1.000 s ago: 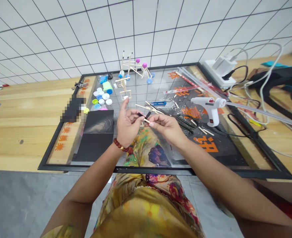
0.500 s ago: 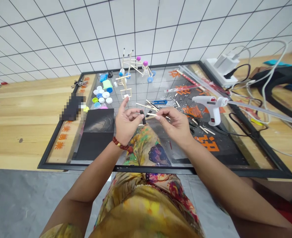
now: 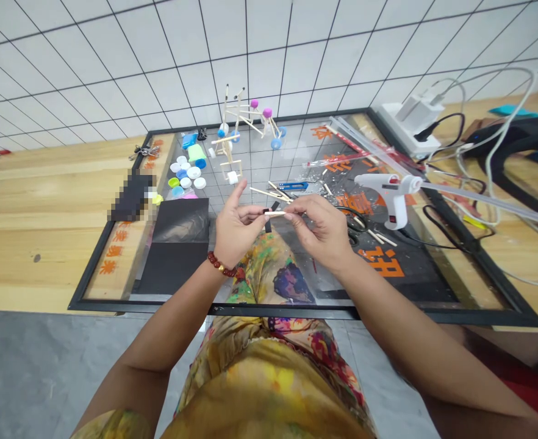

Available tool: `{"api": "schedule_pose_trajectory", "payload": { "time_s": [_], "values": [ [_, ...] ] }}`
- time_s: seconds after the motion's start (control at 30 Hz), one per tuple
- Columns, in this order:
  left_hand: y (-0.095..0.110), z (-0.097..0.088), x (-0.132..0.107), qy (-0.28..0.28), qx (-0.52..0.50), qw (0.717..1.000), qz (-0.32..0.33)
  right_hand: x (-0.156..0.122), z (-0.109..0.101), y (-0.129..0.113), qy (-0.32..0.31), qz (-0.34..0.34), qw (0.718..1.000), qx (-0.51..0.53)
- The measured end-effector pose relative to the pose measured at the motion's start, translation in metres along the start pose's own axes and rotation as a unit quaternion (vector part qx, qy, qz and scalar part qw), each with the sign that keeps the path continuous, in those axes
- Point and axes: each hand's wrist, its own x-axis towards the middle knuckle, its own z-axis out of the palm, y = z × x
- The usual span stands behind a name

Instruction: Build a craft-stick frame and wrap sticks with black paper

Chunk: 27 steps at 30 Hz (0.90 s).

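My left hand point(image 3: 233, 228) pinches a small black piece point(image 3: 268, 219) between thumb and fingers, index finger raised. My right hand point(image 3: 321, 228) pinches a short wooden stick point(image 3: 276, 213) whose left end touches the black piece. Both hands are held together above a glass-topped framed board point(image 3: 443, 286). Loose wooden sticks point(image 3: 271, 194) lie on the glass just beyond my fingers. A stick model with coloured caps as wheels point(image 3: 248, 122) stands at the far edge.
A white glue gun point(image 3: 390, 189) stands right of my hands, black scissors point(image 3: 354, 222) between. Bottle caps point(image 3: 186, 177), a blue cutter point(image 3: 294, 185) and black sheets point(image 3: 177, 244) lie on the board. A power strip point(image 3: 410, 122) and cables sit at right.
Both hands rose slightly and came closer. The black piece turned upright in my left fingers, and the stick in my right hand now meets it end-on.
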Motion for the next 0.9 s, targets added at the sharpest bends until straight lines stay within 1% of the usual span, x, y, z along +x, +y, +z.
{"api": "schedule_pose_trajectory", "payload": {
  "time_s": [0.17, 0.33, 0.57, 0.9],
  "values": [
    [-0.0032, -0.0005, -0.0003, -0.010, 0.009, 1.000, 0.011, 0.0004, 0.0000, 0.0010, 0.010, -0.021, 1.000, -0.015],
    [-0.0024, -0.0008, -0.0002, -0.010, 0.009, 1.000, 0.012, 0.0007, -0.0009, 0.0008, 0.007, -0.019, 1.000, -0.022],
    [0.0011, 0.0006, -0.0008, -0.012, -0.005, 1.000, -0.002, 0.0003, -0.0006, 0.0014, 0.006, -0.024, 0.999, -0.029],
    [0.0003, 0.0012, -0.0008, -0.010, 0.000, 1.000, -0.003, 0.0004, -0.0013, 0.0017, -0.001, -0.032, 0.999, -0.034]
  ]
}}
